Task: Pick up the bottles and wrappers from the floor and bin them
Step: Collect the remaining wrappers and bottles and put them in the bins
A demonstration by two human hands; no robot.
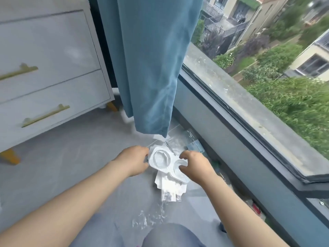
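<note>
A clear moulded plastic packaging tray point(161, 160) with round hollows lies over white card and clear wrappers point(170, 189) on the grey floor by the window. My left hand point(132, 160) grips the tray's left edge. On the tray's right side, my right hand point(193, 164) curls its fingers round the other edge. More clear film point(179, 142) lies just beyond, under the curtain hem, and a crumpled clear wrapper point(147, 219) lies nearer my knee. No bottle or bin can be made out.
A blue curtain point(151, 68) hangs down to just above the pile. A white chest of drawers point(46, 77) with gold handles stands at the left. The dark window frame point(231, 143) runs along the right, with small litter point(256, 208) at its base.
</note>
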